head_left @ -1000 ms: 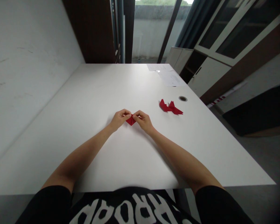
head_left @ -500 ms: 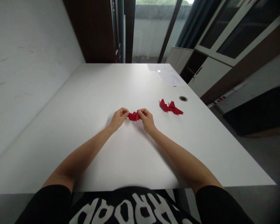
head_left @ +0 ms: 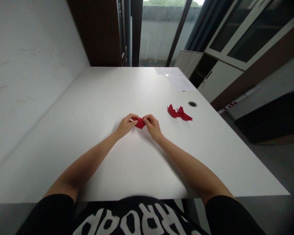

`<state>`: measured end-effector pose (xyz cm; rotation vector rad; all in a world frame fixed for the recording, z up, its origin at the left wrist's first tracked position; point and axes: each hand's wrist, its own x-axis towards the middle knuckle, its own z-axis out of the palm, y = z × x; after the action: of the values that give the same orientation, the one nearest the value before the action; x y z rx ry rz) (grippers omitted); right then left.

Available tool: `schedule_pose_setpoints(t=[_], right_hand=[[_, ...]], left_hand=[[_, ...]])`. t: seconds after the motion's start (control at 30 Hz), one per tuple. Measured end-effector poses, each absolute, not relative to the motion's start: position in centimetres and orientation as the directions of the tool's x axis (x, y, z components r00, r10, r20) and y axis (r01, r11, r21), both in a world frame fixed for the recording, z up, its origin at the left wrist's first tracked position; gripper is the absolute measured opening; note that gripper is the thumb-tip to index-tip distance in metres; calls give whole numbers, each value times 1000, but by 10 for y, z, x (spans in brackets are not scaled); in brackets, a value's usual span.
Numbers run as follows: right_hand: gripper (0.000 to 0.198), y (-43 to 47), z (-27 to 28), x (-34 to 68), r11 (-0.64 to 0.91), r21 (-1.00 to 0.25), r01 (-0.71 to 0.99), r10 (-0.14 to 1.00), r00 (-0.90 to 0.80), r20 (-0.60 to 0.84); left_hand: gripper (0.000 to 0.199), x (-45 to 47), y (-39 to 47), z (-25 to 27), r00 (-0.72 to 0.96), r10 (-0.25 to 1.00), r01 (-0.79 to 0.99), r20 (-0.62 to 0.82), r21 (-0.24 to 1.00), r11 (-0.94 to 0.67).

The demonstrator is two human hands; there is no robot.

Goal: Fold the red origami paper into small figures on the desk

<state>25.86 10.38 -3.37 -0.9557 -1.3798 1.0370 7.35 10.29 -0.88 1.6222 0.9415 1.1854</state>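
A small folded red paper (head_left: 140, 123) is between my two hands, a little above the middle of the white table (head_left: 117, 91). My left hand (head_left: 127, 124) pinches its left side between thumb and fingers. The fingertips of my right hand (head_left: 152, 125) are closed on its right side, near a raised point. Parts of the paper are hidden behind the fingers. To the right lie two folded red paper pieces (head_left: 172, 111) with upright points, touching or overlapping each other.
Printed sheets (head_left: 180, 82) lie at the far right of the table. A round cable hole (head_left: 192, 104) is set near the right edge. A wall (head_left: 34, 75) borders the left side, and white cabinets (head_left: 218, 80) stand beyond the right edge.
My left hand has shifted slightly right, with its thumb further over the paper. My right fingers have moved slightly left. The paper's lower edge now comes to a point.
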Motion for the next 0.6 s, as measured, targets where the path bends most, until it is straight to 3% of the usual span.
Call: schedule_pose_setpoints(t=[0.07,0.2,0.43,0.6], right_hand=[[32,104,-33,258,267,-962,-55,961,-65,270],[36,102,-30,257,285,-956,-65,950,-115,291],[33,92,-23,254,353,-935,-14,926,-137,352],[29,91,-23,254,363,-932,5,926,-116,360]], left_hand=[[13,72,104,-8,289,921,29,263,959,-283],[22,74,104,-9,326,915,-4,238,968,-250],[14,77,105,-12,171,941,182,294,929,-323],[13,77,105,-13,174,942,145,289,938,-314]])
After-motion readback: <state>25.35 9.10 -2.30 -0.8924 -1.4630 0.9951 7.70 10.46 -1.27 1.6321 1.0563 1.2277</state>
